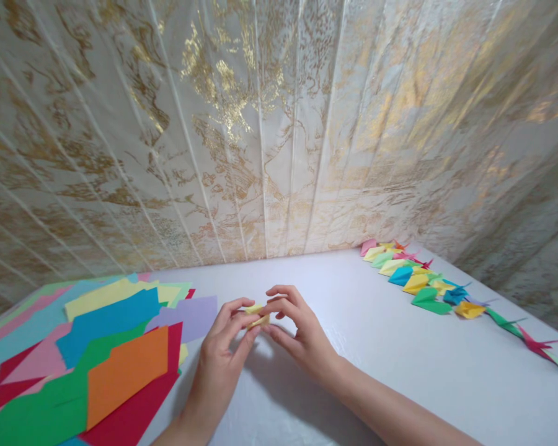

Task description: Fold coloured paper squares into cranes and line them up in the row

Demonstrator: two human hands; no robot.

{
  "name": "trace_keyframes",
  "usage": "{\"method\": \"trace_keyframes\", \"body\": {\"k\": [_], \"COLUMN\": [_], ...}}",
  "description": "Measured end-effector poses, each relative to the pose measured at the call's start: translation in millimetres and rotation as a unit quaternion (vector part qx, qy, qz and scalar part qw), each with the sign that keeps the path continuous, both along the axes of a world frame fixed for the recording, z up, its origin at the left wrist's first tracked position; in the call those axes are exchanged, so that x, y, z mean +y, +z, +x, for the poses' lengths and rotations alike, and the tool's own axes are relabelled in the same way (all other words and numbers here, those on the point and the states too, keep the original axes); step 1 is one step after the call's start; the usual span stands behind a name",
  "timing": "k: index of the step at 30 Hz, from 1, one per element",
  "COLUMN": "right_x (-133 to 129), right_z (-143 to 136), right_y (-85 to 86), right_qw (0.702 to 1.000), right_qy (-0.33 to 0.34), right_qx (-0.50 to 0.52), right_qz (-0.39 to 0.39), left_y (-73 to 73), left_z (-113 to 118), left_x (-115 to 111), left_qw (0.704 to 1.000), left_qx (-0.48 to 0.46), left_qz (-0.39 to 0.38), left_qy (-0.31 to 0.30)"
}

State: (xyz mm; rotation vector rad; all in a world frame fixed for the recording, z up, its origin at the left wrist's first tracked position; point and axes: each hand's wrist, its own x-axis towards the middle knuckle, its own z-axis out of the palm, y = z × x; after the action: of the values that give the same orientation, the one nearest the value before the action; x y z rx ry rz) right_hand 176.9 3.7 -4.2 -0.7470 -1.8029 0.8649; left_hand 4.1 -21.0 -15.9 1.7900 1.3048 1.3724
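Note:
A small pale yellow folded paper (pixel 259 315) is held between both hands above the white table (pixel 335 310). My left hand (pixel 223 347) grips its left side, fingers and thumb closed on it. On the other side, my right hand (pixel 297 328) pinches the paper with its fingertips, the fingers curved over the top. Fingers cover much of the paper, so its exact folded shape is hard to make out.
Loose coloured sheets, among them an orange one (pixel 128 375) and a blue one (pixel 109 322), spread over the table's left side. Rows of folded paper pieces, including a green one (pixel 430 301), line the right side. A gold-patterned curtain (pixel 260 155) hangs behind.

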Motion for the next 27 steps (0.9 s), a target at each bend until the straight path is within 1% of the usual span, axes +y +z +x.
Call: {"method": "trace_keyframes", "body": {"k": [3, 6, 8, 10, 13, 17, 21, 22, 24, 26, 27], "right_x": [4, 8, 11, 12, 12, 15, 20, 21, 23, 23, 23], "right_z": [2, 3, 3, 2, 3, 8, 15, 17, 19, 20, 20], "right_y": [-0.5, -3.9, -6.4, -7.8, -6.4, 0.1, 6.5, 7.4, 7.9, 7.1, 6.5], "right_qw": [0.999, 0.992, 0.984, 0.978, 0.975, 0.971, 0.975, 0.977, 0.982, 0.983, 0.981], "right_qy": [0.006, 0.023, 0.030, 0.030, 0.039, 0.051, 0.071, 0.072, 0.069, 0.070, 0.072], "right_qx": [0.006, 0.044, 0.076, 0.097, 0.100, 0.105, 0.005, -0.017, -0.031, -0.017, -0.006], "right_qz": [-0.047, -0.114, -0.158, -0.185, -0.196, -0.208, -0.209, -0.198, -0.173, -0.169, -0.178], "left_y": [0.5, 1.0, 2.3, 3.8, 5.3, 6.8, 6.9, 6.1, 4.1, 2.8, 2.9], "left_z": [-1, 1, 3, 3, 2, 0, 3, 4, 5, 5, 5], "left_x": [2, 1, 0, 0, 2, 2, -1, -2, -4, -6, -6], "left_qw": [1.000, 1.000, 1.000, 1.000, 1.000, 0.999, 0.998, 0.998, 0.999, 0.999, 0.999], "left_qx": [0.002, -0.011, -0.010, -0.007, -0.009, -0.003, 0.008, 0.007, -0.001, -0.011, -0.012], "left_qz": [0.015, 0.007, 0.002, 0.000, 0.005, 0.018, 0.008, 0.002, -0.008, -0.027, -0.040], "left_qy": [0.002, 0.004, -0.004, -0.017, -0.024, -0.034, -0.061, -0.059, -0.038, -0.018, -0.018]}}
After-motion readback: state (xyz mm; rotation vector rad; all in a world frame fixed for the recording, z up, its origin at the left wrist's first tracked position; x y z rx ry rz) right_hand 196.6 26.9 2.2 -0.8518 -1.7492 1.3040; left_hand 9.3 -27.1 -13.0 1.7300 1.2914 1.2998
